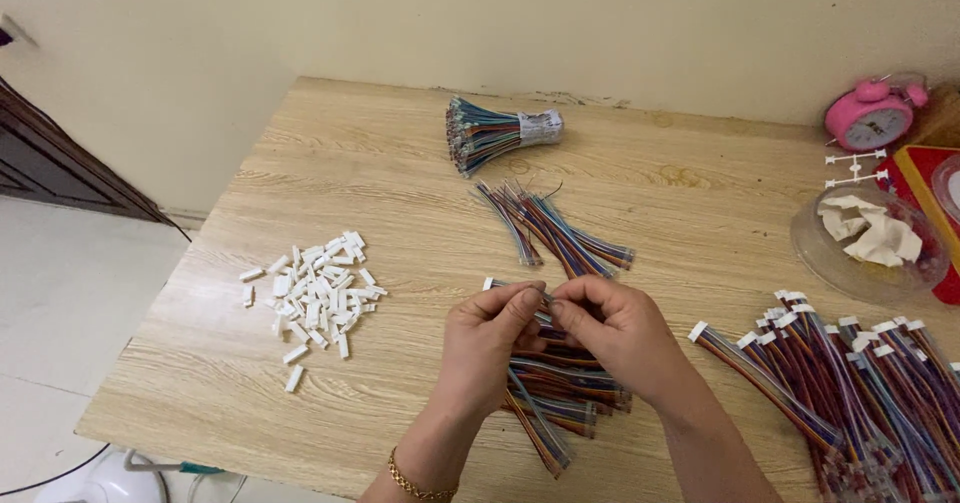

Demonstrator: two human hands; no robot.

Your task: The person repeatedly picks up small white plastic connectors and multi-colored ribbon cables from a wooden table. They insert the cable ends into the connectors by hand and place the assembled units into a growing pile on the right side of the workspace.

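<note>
Head view, looking down on a light wood-grain table (330, 173). At lower centre of the frame the left hand (490, 348) and the right hand (615, 333) meet fingertip to fingertip, each pinching one short multicoloured wire harness (540, 308); a small white end shows just left of the left fingertips. Whether a connector is seated on it cannot be told.

Directly beneath the hands lies a loose pile of multicoloured wire harnesses (560, 403) without visible white ends. At lower right, a larger heap of wire harnesses tipped with white plastic housings (850, 383) appears finished. At centre left, a scatter of small white plastic connector housings (315, 298) remains, and at upper centre a second loose group of wires (550, 228) and a taped bundle of wires (495, 133) remain untouched. Judged from these piles, a good share is done and much is left.

At right stand a clear plastic bowl holding white scraps (865, 243) and a pink alarm clock (872, 115). The table's left and near edges are close to the housings and the forearms; open board lies between the housings and the hands.
</note>
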